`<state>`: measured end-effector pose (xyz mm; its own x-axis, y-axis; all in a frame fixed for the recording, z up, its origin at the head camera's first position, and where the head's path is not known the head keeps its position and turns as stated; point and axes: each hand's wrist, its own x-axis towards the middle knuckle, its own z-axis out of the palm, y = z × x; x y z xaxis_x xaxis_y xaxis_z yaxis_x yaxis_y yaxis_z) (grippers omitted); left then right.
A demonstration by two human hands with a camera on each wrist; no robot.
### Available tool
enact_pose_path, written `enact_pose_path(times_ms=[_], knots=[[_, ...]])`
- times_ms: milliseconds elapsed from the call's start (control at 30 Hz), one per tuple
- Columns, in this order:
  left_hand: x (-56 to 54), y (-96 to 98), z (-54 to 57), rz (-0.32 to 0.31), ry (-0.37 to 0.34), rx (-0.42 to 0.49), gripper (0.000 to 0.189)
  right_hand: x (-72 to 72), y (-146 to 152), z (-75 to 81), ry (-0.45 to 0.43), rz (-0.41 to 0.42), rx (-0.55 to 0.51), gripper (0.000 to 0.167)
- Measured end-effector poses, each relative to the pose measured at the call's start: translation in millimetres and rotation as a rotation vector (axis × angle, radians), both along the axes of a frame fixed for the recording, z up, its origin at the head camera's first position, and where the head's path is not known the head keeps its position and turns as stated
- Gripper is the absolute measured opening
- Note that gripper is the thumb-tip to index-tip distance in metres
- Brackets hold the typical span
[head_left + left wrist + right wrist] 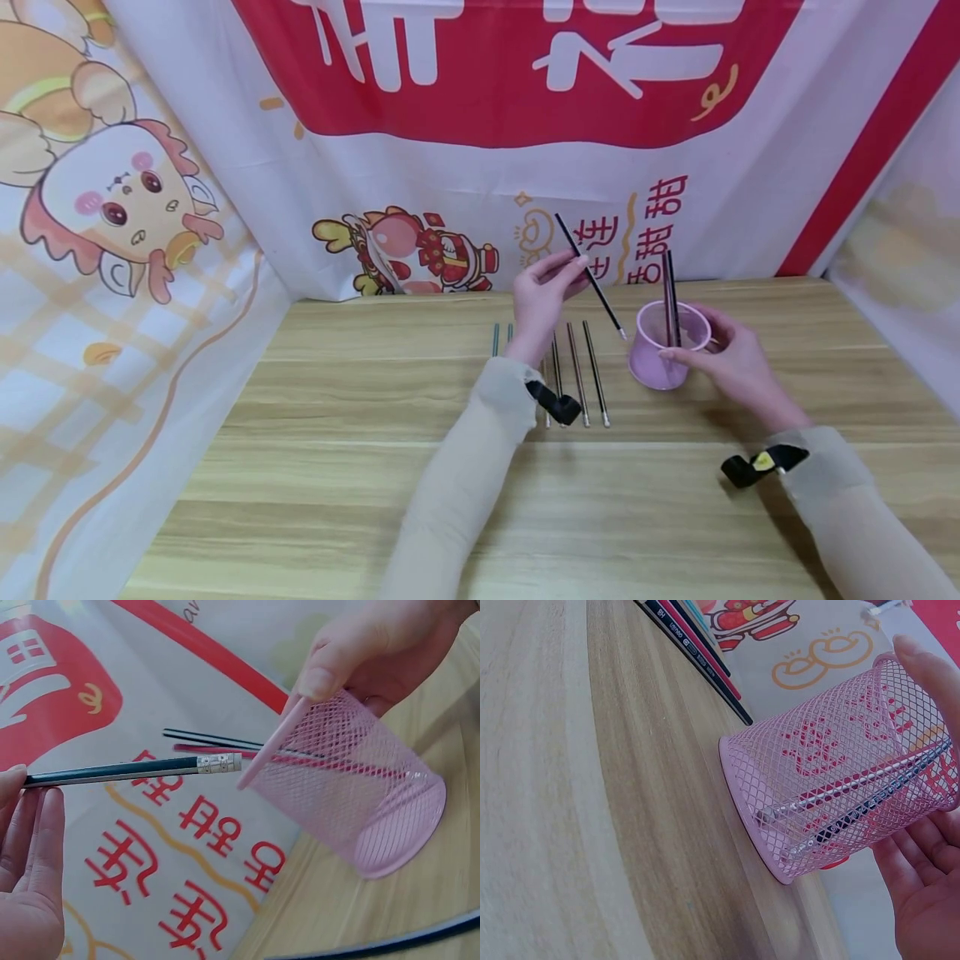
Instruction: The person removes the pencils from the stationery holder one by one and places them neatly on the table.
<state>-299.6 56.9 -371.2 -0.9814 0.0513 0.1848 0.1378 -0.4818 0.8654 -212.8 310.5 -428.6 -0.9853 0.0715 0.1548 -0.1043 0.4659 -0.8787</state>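
Note:
My left hand (540, 302) pinches a black pencil (602, 293) with a pale stripe between thumb and fingers. Its metal-capped end (219, 763) slants down toward the rim of a pink mesh pencil cup (651, 365). The thumb and fingers of my right hand (742, 360) hold that cup by its upper wall, on the side away from the left hand. Inside lean a black pencil (674, 302) and a dark red pencil (832, 791), their upper ends standing out above the rim. In the left wrist view, the held pencil's cap overlaps the cup's rim.
Several pencils lie side by side on the wooden table (315, 467), among them a black pencil (596, 375), a dark red pencil (577, 375) and a teal pencil (496, 339). My left forearm partly covers the row. A printed cloth (420, 183) hangs behind the table.

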Motion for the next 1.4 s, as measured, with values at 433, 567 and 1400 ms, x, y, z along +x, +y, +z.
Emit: enact_pose_path(times_ms=[433, 567, 1400], knots=[[0.3, -46.6, 1.2, 0.078, 0.039, -0.021, 0.026, 1.1, -0.5, -0.1, -0.025, -0.006, 0.003, 0.084], [1.6, -59.6, -0.1, 0.103, 0.041, -0.042, 0.019, 1.4, 0.4, 0.2, -0.034, -0.005, 0.004, 0.085], [-4.5, -143.5, -23.9, 0.126, 0.018, -0.438, 0.031, 0.6, 1.4, -0.5, -0.032, 0.000, -0.010, 0.085]])
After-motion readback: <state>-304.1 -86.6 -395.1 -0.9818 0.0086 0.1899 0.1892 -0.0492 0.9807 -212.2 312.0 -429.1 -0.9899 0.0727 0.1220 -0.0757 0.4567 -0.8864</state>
